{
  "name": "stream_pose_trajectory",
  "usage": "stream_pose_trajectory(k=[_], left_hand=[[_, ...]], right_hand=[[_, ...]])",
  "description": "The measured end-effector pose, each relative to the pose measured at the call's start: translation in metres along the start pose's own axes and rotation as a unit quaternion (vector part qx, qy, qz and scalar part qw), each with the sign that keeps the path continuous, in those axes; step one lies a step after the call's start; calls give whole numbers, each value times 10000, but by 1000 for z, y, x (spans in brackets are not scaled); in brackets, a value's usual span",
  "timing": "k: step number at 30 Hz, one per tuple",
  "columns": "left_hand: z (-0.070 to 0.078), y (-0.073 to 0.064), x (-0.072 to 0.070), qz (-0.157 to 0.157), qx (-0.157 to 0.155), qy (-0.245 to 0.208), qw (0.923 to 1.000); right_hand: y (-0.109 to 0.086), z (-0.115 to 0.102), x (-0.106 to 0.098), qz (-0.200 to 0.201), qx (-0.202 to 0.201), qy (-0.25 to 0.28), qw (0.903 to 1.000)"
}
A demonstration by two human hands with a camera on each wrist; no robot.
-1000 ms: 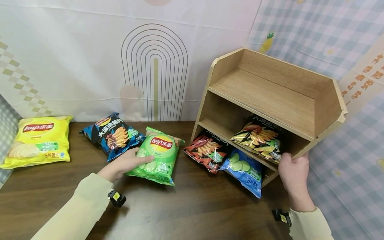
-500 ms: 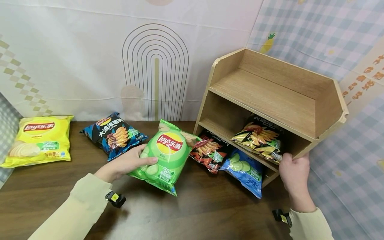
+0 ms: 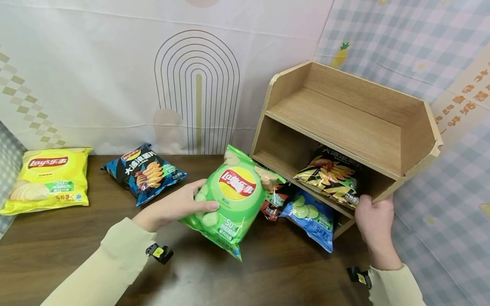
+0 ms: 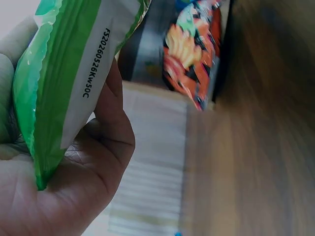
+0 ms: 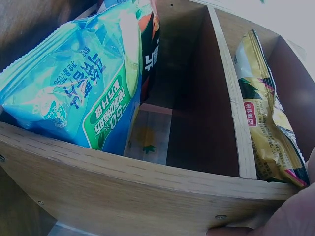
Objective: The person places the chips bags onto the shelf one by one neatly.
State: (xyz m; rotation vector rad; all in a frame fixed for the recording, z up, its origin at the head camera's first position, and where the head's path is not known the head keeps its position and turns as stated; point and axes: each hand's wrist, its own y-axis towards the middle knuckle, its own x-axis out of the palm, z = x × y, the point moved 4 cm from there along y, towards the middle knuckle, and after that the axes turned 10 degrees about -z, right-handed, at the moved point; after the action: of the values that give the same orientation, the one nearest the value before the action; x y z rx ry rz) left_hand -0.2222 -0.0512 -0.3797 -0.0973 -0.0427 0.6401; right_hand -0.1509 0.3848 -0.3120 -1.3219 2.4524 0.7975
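In the head view, my left hand [image 3: 180, 205] grips a green chip bag [image 3: 233, 204] by its left edge, thumb over the front. The bag tilts to the right and hangs over the table before the shelf, partly covering a red-and-black chip bag [image 3: 272, 205]. The left wrist view shows the green bag's crimped edge [image 4: 54, 123] against the palm. My right hand [image 3: 377, 219] holds the right side panel of a wooden two-tier shelf [image 3: 352, 121]. Beside that hand, a black-and-yellow chip bag [image 3: 330, 173] lies in the upper compartment. A blue chip bag [image 3: 311, 216] sticks out of the lower one.
A yellow chip bag [image 3: 51, 180] lies at the table's far left. Right of it is a black-and-blue chip bag [image 3: 144, 173], near the back wall cloth [image 3: 115, 85]. A checked cloth [image 3: 432, 238] hangs close by on the right. The dark wooden table [image 3: 268, 280] stretches in front.
My left hand has lifted the green chip bag and carried it right toward the shelf, tilting it on the way. My right hand stays on the shelf's side panel.
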Motion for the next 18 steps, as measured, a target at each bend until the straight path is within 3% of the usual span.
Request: stream_pose_trajectory(k=[9, 18], left_hand=[[31, 28, 25, -435, 258, 208, 9985], [51, 59, 36, -634, 470, 436, 9959]], right_hand=[[-2, -1, -2, 78, 41, -240, 9997], [-3, -1, -3, 109, 56, -412, 9991]])
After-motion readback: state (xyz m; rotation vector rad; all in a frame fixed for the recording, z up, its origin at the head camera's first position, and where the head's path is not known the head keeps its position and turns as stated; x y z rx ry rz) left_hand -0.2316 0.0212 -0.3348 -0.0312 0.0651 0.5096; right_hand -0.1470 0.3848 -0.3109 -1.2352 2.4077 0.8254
